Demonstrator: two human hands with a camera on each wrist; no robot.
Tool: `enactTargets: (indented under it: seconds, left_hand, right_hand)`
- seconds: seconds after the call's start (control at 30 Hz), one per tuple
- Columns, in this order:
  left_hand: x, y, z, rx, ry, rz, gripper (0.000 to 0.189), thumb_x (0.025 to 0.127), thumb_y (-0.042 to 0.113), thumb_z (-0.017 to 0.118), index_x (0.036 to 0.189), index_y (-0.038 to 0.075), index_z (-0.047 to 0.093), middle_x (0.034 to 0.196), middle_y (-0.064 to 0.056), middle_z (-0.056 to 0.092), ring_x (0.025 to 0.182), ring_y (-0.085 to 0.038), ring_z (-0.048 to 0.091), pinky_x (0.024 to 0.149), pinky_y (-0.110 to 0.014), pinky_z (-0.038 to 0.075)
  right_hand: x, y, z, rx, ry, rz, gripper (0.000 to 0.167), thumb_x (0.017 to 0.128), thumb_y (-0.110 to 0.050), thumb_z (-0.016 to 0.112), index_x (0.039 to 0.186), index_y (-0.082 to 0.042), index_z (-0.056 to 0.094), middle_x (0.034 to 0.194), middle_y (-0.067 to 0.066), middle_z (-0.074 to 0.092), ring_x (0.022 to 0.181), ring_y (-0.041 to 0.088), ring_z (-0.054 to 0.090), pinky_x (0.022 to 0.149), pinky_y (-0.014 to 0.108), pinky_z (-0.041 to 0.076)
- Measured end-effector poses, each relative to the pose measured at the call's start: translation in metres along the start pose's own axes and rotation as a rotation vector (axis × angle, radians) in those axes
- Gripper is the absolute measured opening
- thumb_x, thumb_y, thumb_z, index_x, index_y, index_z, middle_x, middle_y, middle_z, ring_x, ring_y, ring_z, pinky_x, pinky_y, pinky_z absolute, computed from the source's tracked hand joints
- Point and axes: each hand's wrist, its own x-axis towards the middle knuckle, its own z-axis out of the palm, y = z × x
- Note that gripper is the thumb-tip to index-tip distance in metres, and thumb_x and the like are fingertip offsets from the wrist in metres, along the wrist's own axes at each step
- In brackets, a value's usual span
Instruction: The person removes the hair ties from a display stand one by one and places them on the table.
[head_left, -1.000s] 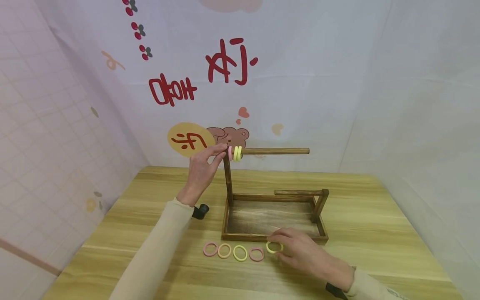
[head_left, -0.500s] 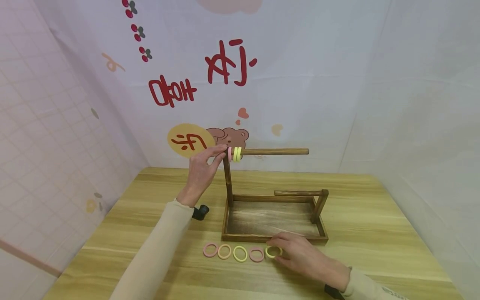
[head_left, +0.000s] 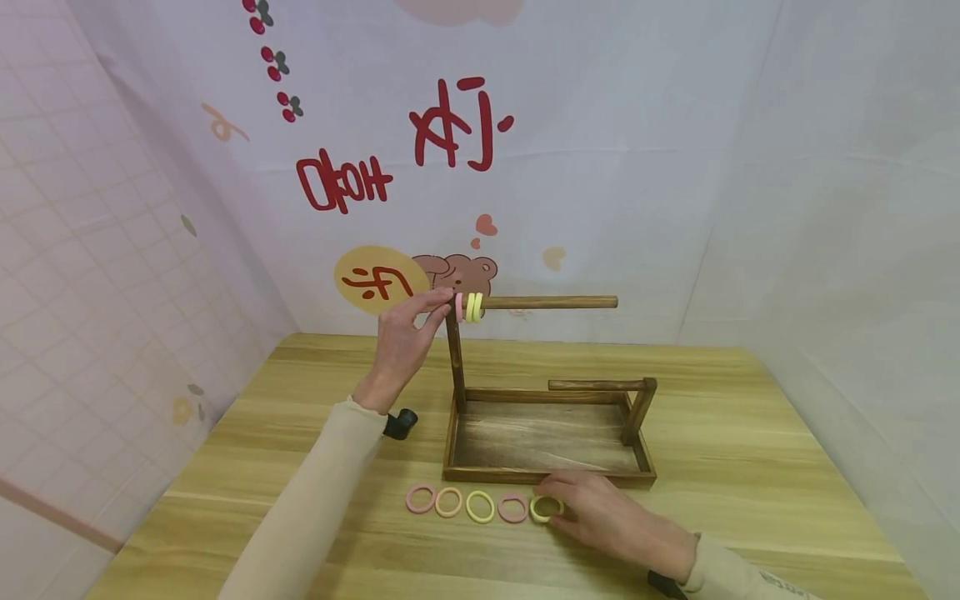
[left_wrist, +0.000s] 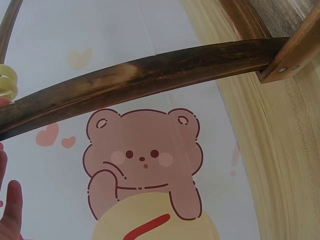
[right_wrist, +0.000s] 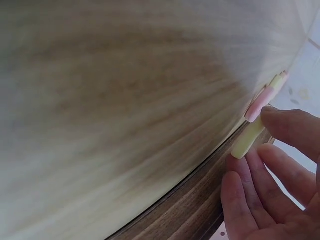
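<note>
My left hand (head_left: 405,337) pinches the top corner of a brown wooden stand (head_left: 455,358), where its upright meets the long upper rod (head_left: 555,302). Beside those fingertips, a pink ring (head_left: 460,307) and two yellow rings (head_left: 475,307) hang on the rod. Down at the front, my right hand (head_left: 603,515) holds another yellow ring (head_left: 533,510) between thumb and fingers, at the right end of a row of rings. In the right wrist view that yellow ring (right_wrist: 245,142) shows edge-on between thumb and fingertips, close to the tabletop.
The row continues leftward with a pink ring (head_left: 513,521), a yellow ring (head_left: 468,507), an orange ring (head_left: 438,502) and a pink ring (head_left: 408,500). Behind it lies the stand's tray base (head_left: 547,433), with a shorter rod (head_left: 596,386) at right. A printed backdrop (head_left: 600,192) closes the rear.
My right hand has brought its yellow ring slightly toward me and down, level with the row beside the pink ring. My left hand stays at the stand's corner.
</note>
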Motion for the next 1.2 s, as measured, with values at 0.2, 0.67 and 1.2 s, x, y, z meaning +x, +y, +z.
enactTargets:
  seconds: [0.2, 0.67, 1.2]
  left_hand:
    - [0.000, -0.001, -0.001, -0.005, 0.004, 0.004, 0.021, 0.094, 0.005, 0.075, 0.115, 0.001, 0.077, 0.118, -0.013, 0.076, 0.094, -0.031, 0.077, 0.082, -0.048, 0.060]
    - [-0.002, -0.003, -0.001, -0.013, 0.007, 0.020, 0.022, 0.094, 0.005, 0.076, 0.115, 0.001, 0.077, 0.118, -0.013, 0.076, 0.094, -0.030, 0.077, 0.085, -0.047, 0.060]
    - [-0.001, -0.003, 0.001, 0.000, 0.021, 0.039, 0.022, 0.092, 0.005, 0.077, 0.114, 0.001, 0.077, 0.117, -0.014, 0.076, 0.094, -0.030, 0.077, 0.082, -0.048, 0.061]
  right_hand:
    - [0.000, 0.000, 0.001, 0.007, -0.040, 0.033, 0.039, 0.082, -0.011, 0.088, 0.117, -0.005, 0.073, 0.114, 0.001, 0.073, 0.106, 0.019, 0.071, 0.090, 0.036, 0.059]
    - [0.004, -0.002, -0.011, 0.003, 0.104, -0.034, 0.039, 0.079, -0.007, 0.088, 0.115, -0.010, 0.075, 0.114, -0.001, 0.073, 0.101, 0.016, 0.072, 0.083, 0.032, 0.061]
    - [0.064, 0.003, -0.069, 0.003, 0.458, -0.068, 0.024, 0.104, -0.030, 0.067, 0.117, -0.011, 0.075, 0.116, 0.001, 0.073, 0.106, 0.021, 0.069, 0.084, 0.038, 0.059]
